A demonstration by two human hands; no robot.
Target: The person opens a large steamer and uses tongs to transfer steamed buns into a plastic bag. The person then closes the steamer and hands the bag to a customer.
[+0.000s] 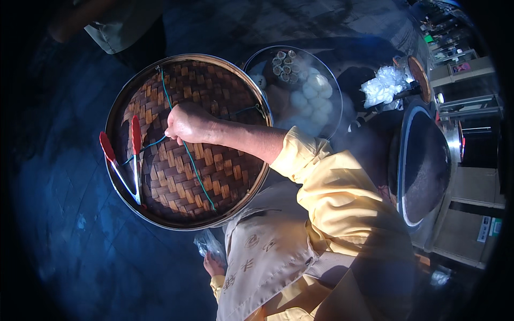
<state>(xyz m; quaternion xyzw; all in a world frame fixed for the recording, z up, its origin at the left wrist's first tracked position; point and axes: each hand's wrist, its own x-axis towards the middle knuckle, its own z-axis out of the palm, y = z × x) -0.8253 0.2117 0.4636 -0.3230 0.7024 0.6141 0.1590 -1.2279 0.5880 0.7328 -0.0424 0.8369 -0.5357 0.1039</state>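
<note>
My right hand (186, 123) grips the blue-green cords crossing over a round woven bamboo steamer lid (213, 160). Metal tongs with red tips (137, 172) lie on the lid's left part, the tips apart. Low beside my apron, my left hand (213, 265) holds a clear plastic bag (209, 244); whether the bag has anything in it cannot be told. Behind my right forearm, a round steamer tray (277, 108) stands in steam. It bears several white buns (317, 96) and several small open-topped dumplings (286, 66). The lid's right edge overlaps the tray's left side.
Another person (124, 28) stands at the upper left. White plastic bags (383, 86) hang or lie bunched at the upper right. A large round dark vessel or lid with a pale rim (425, 164) is at my right, with a counter and cabinets (474, 184) beyond it.
</note>
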